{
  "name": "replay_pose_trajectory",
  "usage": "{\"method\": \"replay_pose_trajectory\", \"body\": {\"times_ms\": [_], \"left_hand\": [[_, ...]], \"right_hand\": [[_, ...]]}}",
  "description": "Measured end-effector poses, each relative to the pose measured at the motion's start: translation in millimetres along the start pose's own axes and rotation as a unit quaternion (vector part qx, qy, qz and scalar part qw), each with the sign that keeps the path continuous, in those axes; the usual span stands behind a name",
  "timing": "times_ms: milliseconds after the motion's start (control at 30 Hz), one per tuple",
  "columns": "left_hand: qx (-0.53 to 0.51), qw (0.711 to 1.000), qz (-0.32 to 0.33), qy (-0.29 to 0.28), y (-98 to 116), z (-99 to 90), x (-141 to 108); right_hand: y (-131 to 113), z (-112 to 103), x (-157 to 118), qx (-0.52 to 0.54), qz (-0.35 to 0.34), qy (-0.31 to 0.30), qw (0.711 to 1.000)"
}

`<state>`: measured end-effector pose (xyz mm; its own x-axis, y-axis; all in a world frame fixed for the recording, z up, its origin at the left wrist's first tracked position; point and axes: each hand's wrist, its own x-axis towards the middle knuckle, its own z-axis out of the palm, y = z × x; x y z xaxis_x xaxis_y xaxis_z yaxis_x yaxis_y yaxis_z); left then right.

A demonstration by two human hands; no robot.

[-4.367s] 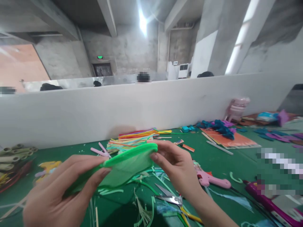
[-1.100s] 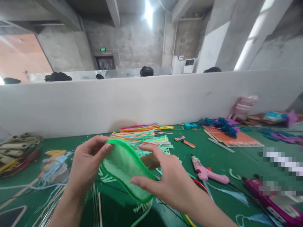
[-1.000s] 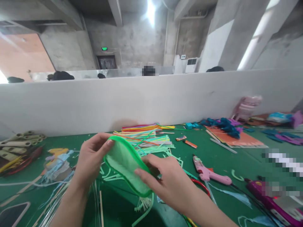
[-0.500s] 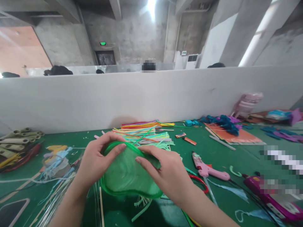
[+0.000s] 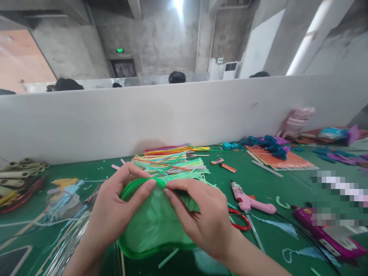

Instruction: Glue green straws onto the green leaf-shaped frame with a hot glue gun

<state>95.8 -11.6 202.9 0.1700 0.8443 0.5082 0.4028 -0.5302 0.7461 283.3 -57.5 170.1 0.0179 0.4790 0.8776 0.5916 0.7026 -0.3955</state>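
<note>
A green translucent piece with a thick green rim (image 5: 156, 226) hangs between my hands, just above the table. My left hand (image 5: 120, 203) pinches its upper rim at the left, thumb on the near side. My right hand (image 5: 201, 211) pinches the same rim a little to the right, thumb and forefinger together. The two sets of fingertips are close to each other. Behind the rim lies a pile of coloured pipe cleaners (image 5: 172, 163). The far fingers of both hands are partly hidden.
Red-handled scissors (image 5: 243, 222) and a pink glue gun (image 5: 253, 204) lie to the right, near a magenta tool (image 5: 327, 234). Thin wires (image 5: 71, 237), a yellow glue gun (image 5: 65, 183) and bamboo pieces (image 5: 17, 174) are left. A white partition (image 5: 184, 115) stands behind.
My right fingertips have closed onto the rim, nearer my left hand. The green piece has tilted and sits slightly lower, covering more of the table. The view has shifted slightly.
</note>
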Motion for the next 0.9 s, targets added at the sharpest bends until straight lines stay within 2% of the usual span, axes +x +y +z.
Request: {"method": "replay_pose_trajectory", "body": {"times_ms": [167,467,667,833,900], "left_hand": [[0.016,0.999,0.034,-0.01,-2.3,-2.8,2.8],[0.025,0.998,0.003,-0.049,-5.9,-8.0,5.7],[0.005,0.999,-0.003,-0.032,-4.4,-8.8,4.6],[0.002,0.998,-0.059,0.009,-0.9,-3.1,-0.7],[-0.001,0.998,-0.067,0.008,-3.0,-2.5,0.0]], "right_hand": [[-3.8,-2.1,1.8,0.018,0.026,0.005,0.999],[-1.6,-0.3,-3.1,-0.006,-0.013,-0.015,1.0],[-0.5,-1.5,-1.6,-0.009,-0.032,-0.028,0.999],[-0.5,-3.2,-0.7,-0.04,-0.09,-0.045,0.994],[0.6,-4.7,0.0,-0.061,-0.099,-0.058,0.991]]}}
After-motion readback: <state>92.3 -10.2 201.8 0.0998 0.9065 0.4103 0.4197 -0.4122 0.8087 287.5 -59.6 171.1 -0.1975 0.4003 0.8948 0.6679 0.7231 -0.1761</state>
